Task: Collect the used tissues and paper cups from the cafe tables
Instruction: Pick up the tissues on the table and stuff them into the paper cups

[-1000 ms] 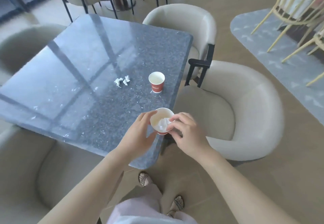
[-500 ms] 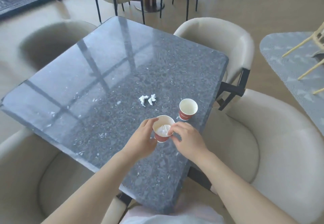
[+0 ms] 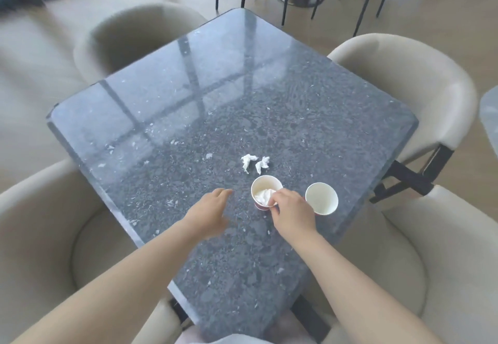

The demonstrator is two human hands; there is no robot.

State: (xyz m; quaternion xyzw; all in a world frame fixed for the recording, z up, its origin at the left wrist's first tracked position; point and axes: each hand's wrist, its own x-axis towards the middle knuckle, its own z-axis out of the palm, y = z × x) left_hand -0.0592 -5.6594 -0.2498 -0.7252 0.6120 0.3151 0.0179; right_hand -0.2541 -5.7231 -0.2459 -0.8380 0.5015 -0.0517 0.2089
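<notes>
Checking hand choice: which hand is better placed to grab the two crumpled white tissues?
Probably left: the left hand is open and free; the right hand pinches the tissue-filled red paper cup.

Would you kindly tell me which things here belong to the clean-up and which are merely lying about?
Job: tissue-filled cup, its rim pinched by the right hand; empty cup; two crumpled tissues; left hand, free.
Not the job: table; beige armchairs.

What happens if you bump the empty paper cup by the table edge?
The empty paper cup probably slides or tips easily: it holds nothing and looks thin. Standing near the table edge, it might fall off.
</notes>
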